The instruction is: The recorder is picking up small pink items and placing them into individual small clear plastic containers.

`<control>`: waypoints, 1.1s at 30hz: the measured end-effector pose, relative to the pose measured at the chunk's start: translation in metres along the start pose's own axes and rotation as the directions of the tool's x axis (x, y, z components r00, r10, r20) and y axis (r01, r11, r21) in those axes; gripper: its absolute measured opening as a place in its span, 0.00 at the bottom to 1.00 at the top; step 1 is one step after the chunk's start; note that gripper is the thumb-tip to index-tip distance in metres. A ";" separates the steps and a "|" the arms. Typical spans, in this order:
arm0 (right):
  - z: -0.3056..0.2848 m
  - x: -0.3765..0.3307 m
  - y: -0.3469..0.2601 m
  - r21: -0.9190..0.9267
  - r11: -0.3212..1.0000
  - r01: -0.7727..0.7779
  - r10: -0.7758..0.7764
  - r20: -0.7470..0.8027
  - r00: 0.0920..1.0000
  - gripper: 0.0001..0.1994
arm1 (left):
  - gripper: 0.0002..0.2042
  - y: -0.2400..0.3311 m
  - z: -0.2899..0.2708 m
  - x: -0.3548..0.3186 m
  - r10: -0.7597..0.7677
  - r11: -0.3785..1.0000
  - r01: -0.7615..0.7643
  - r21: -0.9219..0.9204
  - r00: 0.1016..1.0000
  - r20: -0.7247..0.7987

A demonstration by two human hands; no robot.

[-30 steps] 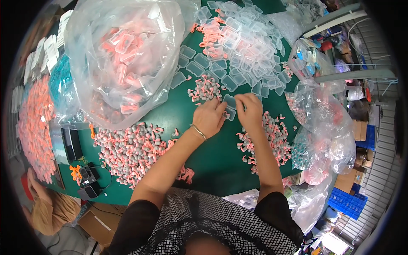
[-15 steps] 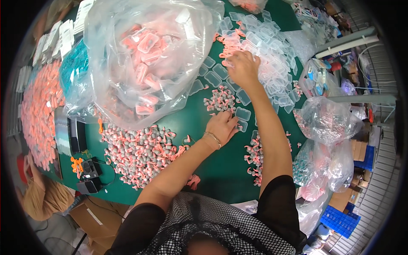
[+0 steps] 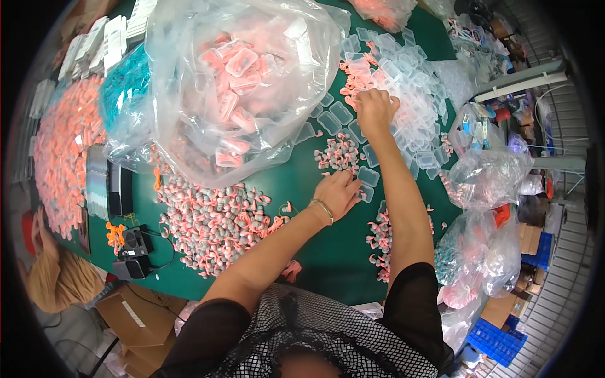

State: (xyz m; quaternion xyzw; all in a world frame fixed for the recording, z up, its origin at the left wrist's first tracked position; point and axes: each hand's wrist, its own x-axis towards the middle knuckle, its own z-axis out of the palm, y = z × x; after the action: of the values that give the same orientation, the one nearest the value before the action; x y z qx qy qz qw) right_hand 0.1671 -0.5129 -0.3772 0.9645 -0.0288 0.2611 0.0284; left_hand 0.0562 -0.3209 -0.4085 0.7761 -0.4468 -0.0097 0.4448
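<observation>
Cases (image 3: pixel 413 94) of clear plastic are heaped at one o'clock on the green table (image 3: pixel 334 252). The right hand (image 3: pixel 376 110) is stretched into the heap's near edge, fingers curled over a case; whether one is actually gripped cannot be told. The left hand (image 3: pixel 338 193) is laid half-closed beside a single case (image 3: pixel 367 176), with small pink-and-grey pieces (image 3: pixel 337 153) just above it at twelve o'clock. The cases are judged light, thin, slippery and easily cracked, best pinched by opposite rims.
</observation>
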 end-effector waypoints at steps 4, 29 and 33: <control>0.002 0.001 0.001 -0.009 1.000 -0.020 0.018 -0.117 0.993 0.10 | 0.18 0.000 -0.001 -0.001 -0.011 1.000 0.011 -0.008 1.000 0.017; -0.123 -0.160 -0.006 0.516 0.843 -0.153 0.068 0.179 0.981 0.04 | 0.19 0.005 -0.011 0.001 -0.065 0.997 0.067 -0.048 0.997 0.036; -0.117 -0.181 -0.016 0.449 0.883 -0.139 0.079 0.150 0.986 0.06 | 0.21 0.002 -0.006 0.000 -0.030 0.999 0.030 -0.045 0.999 0.017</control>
State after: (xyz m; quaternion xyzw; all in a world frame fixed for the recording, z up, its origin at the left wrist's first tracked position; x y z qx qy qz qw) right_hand -0.0462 -0.4818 -0.3686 0.9554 -0.0225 0.1997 -0.2164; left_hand 0.0577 -0.3173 -0.4031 0.7725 -0.4385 -0.0329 0.4582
